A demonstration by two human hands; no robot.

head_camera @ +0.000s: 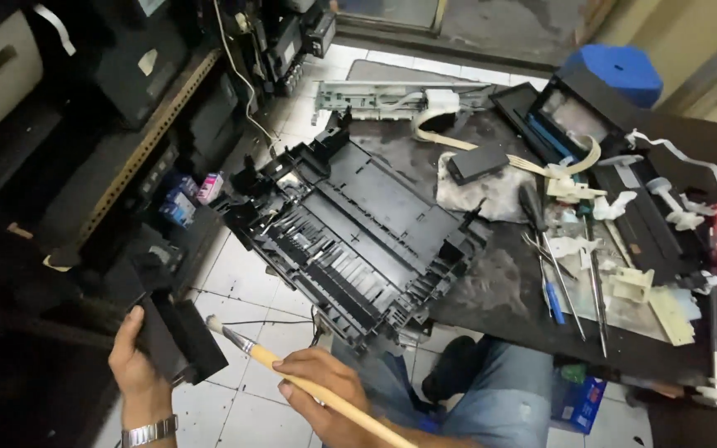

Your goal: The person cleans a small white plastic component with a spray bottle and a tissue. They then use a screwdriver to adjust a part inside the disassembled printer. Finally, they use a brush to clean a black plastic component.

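My left hand [133, 365] at the lower left grips a small black plastic box-shaped part [178, 336], held over the tiled floor. My right hand [325, 390] holds a paintbrush [292, 377] with a long yellow wooden handle; its pale bristle tip [213, 324] points up-left and touches the right edge of the black part. A large black plastic printer base [350, 224] rests tilted on the front-left edge of the dark worktable [491, 290], partly overhanging the floor.
Screwdrivers [558, 265], white plastic parts [632, 286], a ribbon cable [491, 153] and a stained cloth [479, 191] lie on the table. A metal rail [375, 95] lies at the back. Shelves with black machines [126, 75] stand left. A blue stool [620, 70] is back right.
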